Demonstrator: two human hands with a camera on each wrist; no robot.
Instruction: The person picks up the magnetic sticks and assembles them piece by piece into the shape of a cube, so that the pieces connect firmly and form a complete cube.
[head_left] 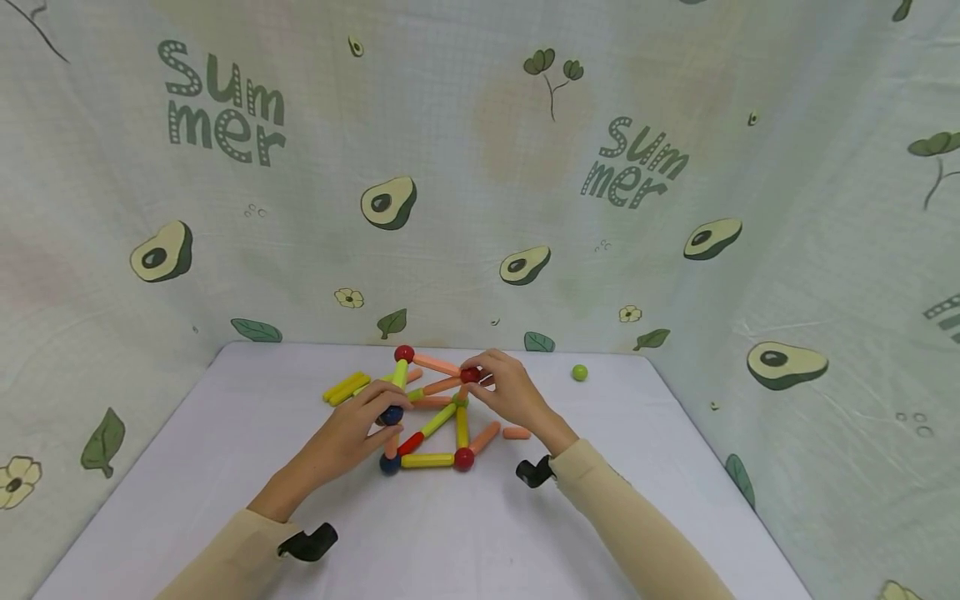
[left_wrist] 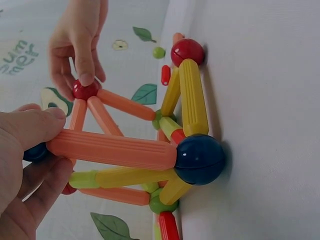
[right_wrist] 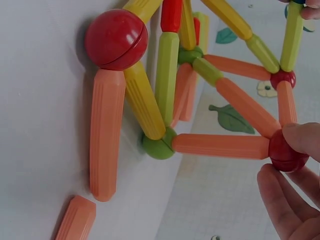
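A frame of coloured sticks and balls stands on the white table. My left hand [head_left: 337, 437] grips a dark blue ball [head_left: 392, 414] at an upper corner. From that ball an orange stick [left_wrist: 112, 150] runs down to another blue ball [left_wrist: 200, 160] on the table. At the opposite upper corner my right hand [head_left: 510, 390] pinches a red ball [right_wrist: 288, 151], where several orange sticks meet. One of these, an orange stick [right_wrist: 222, 145], reaches a green ball [right_wrist: 160, 143] at the base. The third upper corner is a red ball [head_left: 404, 354] behind my left hand.
Yellow sticks [head_left: 347, 388] lie to the frame's left. A loose orange stick [head_left: 517, 433] lies on its right, and a green ball [head_left: 580, 372] sits at the back right. At the front base corner, a red ball [head_left: 463, 458] joins several sticks. A printed cloth [head_left: 465, 167] hangs behind the table.
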